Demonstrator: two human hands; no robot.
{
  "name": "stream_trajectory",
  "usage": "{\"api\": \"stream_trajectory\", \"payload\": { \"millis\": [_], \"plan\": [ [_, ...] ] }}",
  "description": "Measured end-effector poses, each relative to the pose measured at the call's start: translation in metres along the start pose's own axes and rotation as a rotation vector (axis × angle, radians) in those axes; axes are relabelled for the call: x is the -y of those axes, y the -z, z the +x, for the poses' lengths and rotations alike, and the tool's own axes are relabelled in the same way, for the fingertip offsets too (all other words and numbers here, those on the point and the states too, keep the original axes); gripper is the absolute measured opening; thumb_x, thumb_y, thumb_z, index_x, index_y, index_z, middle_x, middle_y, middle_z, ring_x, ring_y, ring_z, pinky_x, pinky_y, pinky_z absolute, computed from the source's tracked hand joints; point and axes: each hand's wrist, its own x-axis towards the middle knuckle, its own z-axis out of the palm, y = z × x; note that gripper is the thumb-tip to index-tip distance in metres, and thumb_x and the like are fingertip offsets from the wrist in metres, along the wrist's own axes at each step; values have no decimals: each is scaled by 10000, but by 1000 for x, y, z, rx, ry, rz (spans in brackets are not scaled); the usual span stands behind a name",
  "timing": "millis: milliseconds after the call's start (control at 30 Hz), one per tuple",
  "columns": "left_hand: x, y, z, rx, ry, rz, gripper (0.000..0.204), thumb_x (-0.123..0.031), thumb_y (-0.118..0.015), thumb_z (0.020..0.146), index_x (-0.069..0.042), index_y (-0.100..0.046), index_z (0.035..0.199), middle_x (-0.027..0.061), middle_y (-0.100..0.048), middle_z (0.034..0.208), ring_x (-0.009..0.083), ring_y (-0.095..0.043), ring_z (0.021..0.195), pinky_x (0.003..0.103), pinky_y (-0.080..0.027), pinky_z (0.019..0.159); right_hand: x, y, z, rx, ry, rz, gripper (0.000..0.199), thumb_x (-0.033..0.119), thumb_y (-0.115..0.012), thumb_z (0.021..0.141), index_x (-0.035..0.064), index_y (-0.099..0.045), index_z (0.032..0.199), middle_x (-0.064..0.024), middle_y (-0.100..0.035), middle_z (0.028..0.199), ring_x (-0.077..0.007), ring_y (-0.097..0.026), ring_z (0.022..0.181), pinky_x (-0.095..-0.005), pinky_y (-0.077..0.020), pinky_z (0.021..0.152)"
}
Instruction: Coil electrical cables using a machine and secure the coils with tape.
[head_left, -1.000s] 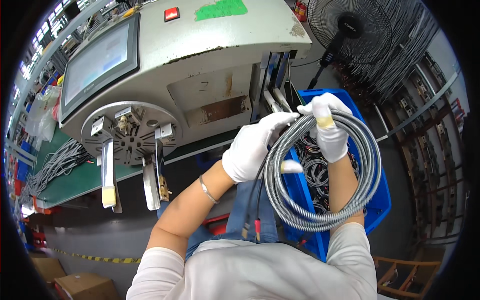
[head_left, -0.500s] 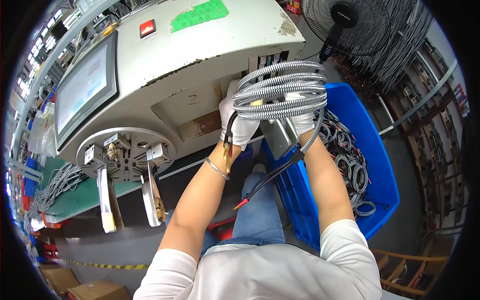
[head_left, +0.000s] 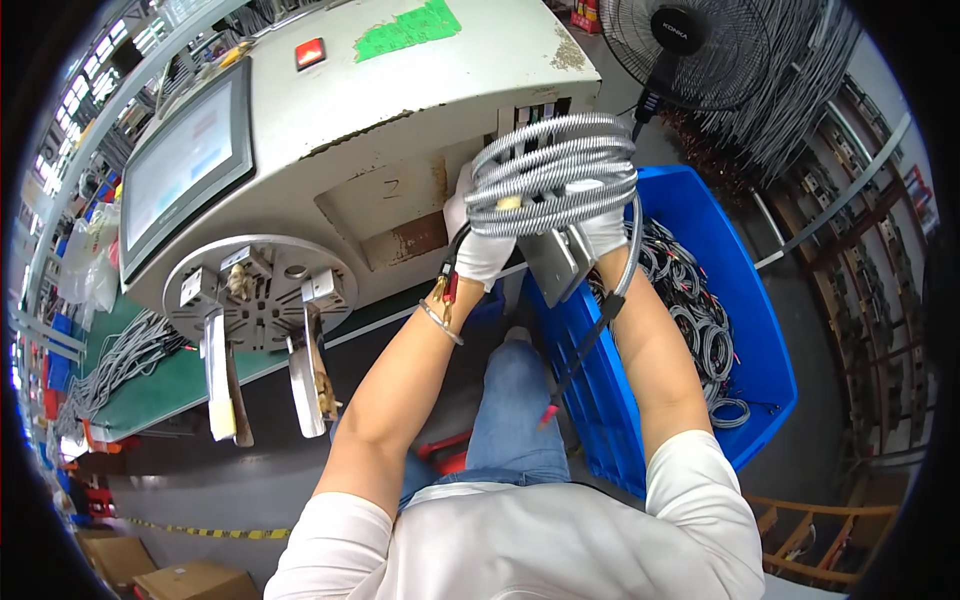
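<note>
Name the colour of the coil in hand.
The coil is silvery grey, best seen in the head view.

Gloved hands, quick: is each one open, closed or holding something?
Left hand: at the cable coil's left side; fingers mostly hidden, grip cannot be told.
Right hand: at its right side, partly hidden; grip cannot be told.

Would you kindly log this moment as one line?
left hand: at cable coil | right hand: at same coil | coil ends: hanging | blue bin: cables inside
</note>
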Motion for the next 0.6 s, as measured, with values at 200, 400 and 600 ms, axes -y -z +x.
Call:
{"api": "stream_trajectory", "payload": {
  "millis": [200,400,600],
  "plan": [
    [-39,42,-35,279,-213,11,344,-96,-635,869,-5,-533,1185,125,-656,1027,183,-624,978,288,-486,870,96,49,0,-251,143,198,124,8,-634,760,22,-665,879,-76,-628,812,-194,-611,729,-290,-493,670],
    [-77,75,-63,491,683,-829,610,-109,-678,797,-36,-435,1352,220,-562,1213,307,-571,1096,366,-436,967,123,81,-32,254,80,-67,225,33,-646,678,42,-676,901,-102,-635,804,-250,-629,695,-310,-503,638],
    [-143,64,-70,618,405,79,635,-99,-658,805,-28,-386,1374,212,-570,1165,310,-592,1042,364,-465,912,116,89,-56,402,-61,-217,293,-63,-645,626,-12,-656,915,-137,-619,779,-224,-612,677,-304,-490,658]
  ]
}}
